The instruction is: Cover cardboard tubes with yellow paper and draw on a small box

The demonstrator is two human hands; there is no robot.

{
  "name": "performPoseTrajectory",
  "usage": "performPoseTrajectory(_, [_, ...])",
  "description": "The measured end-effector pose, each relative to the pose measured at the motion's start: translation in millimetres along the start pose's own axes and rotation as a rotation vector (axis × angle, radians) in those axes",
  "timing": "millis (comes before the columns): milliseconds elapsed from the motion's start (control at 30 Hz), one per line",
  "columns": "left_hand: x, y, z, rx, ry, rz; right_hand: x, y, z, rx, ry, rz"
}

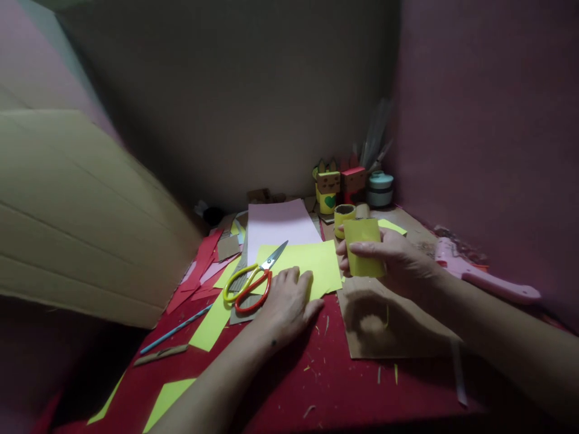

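My right hand [393, 253] is wrapped round a yellow paper-covered tube [364, 244], held upright above a piece of brown cardboard [375, 337]. My left hand [289, 298] lies flat with its fingers stretched out on a yellow paper sheet [312, 262]. Beside its fingers rest scissors [256, 280] with one yellow and one red handle, their blades pointing away to the upper right. Behind the held tube stands a second yellow tube [344, 218]. A pale pink sheet [283, 223] lies partly under the yellow sheet.
A pink glue gun [488, 277] lies at the right. Decorated yellow [328, 193] and red [353, 184] paper figures stand at the back beside a teal lidded pot [380, 188]. Red paper strips [199, 262] and a blue pencil-like stick [176, 330] lie left. A large cardboard panel [81, 211] rises there.
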State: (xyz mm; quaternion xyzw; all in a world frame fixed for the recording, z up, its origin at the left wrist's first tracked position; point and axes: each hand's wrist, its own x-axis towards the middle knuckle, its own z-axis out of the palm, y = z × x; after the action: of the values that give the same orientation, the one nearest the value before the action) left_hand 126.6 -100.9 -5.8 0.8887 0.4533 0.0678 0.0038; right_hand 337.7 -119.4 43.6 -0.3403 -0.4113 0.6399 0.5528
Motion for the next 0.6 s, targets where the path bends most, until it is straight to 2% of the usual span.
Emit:
performPoseTrajectory(200, [10, -16, 7.2, 0.091, 0.041, -0.059, 5, 7, 4, 0.035, -0.053, 0.053])
performPoseTrajectory(333, [12, -33, 6.7, 0.110, 0.062, -0.112, 4, 14, 1, 0.053, -0.030, 0.132])
performPoseTrajectory(500, [-4, -60, -16.8, 0.111, 0.085, -0.192, 4, 20, -7, 0.007, -0.025, 0.121])
performPoseTrajectory(600, [-20, -73, -30.3, 0.145, 0.033, -0.260, 3, 25, -13, -0.012, -0.090, 0.134])
